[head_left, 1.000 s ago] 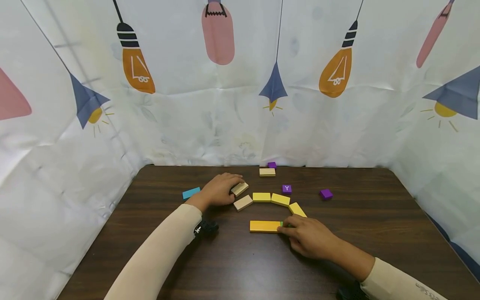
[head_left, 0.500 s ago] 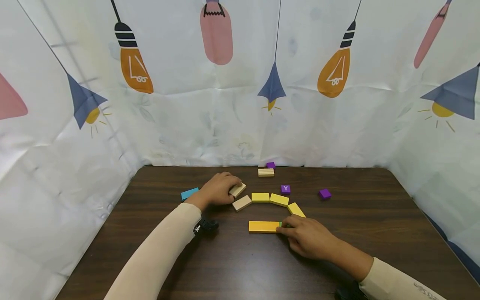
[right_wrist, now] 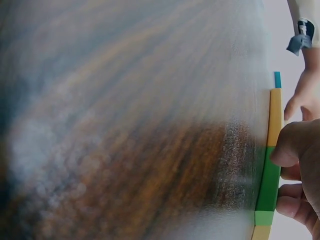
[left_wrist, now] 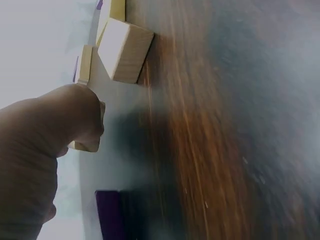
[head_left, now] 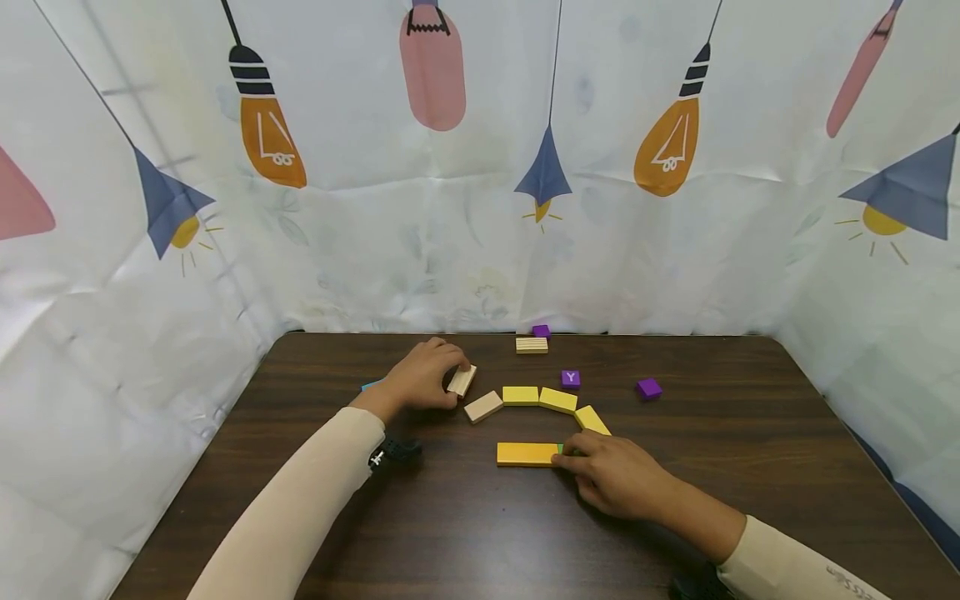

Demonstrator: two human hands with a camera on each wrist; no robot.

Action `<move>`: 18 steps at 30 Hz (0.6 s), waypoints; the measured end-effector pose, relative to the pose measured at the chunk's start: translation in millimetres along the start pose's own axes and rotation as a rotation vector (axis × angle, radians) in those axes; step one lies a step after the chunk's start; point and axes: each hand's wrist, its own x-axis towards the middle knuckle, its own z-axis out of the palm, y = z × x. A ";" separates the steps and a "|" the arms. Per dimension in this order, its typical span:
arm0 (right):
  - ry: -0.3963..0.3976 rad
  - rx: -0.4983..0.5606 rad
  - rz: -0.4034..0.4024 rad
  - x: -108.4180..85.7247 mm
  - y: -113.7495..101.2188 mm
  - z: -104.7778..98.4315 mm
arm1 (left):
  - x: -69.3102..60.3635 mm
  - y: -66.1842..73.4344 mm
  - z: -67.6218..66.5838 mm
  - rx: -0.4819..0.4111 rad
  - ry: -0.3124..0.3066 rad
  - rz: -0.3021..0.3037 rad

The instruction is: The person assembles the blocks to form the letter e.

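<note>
My left hand (head_left: 416,379) pinches a pale wooden block (head_left: 462,381) between thumb and fingers, near the back left of the table. Just right of it lies another pale wooden block (head_left: 483,407), its end facing the left wrist camera. Several yellow blocks (head_left: 521,396) continue from that one in a curve to the right. Below the curve is an orange block (head_left: 527,454), flat on the table. At its right end my right hand (head_left: 618,475) holds a green block (right_wrist: 269,182), mostly hidden in the head view; the thumb lies near the orange-green joint.
Behind the curve are a purple block marked Y (head_left: 571,379), a ridged pale block (head_left: 532,345) and another purple block (head_left: 542,331). One more purple block (head_left: 648,389) lies right. A blue block (head_left: 371,385) is mostly behind the left hand. A printed curtain surrounds the table (head_left: 465,542).
The left hand has moved left with the pale wooden block, which has turned steeper and away from its neighbour. The blue block is now mostly covered. The right hand stays put.
</note>
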 end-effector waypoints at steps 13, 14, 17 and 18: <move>0.014 0.008 -0.010 -0.6 1.3 1.5 | -35.2 15.9 -6.1 -0.053 0.015 0.147; 0.015 0.008 -0.011 -0.6 1.1 1.4 | -37.5 16.9 -5.7 -0.053 0.017 0.148; 0.017 0.007 -0.012 -0.7 0.8 1.0 | -44.4 19.9 -4.1 -0.063 0.023 0.157; 0.016 0.006 -0.010 -0.8 0.6 0.7 | -46.8 20.7 -3.3 -0.073 0.022 0.159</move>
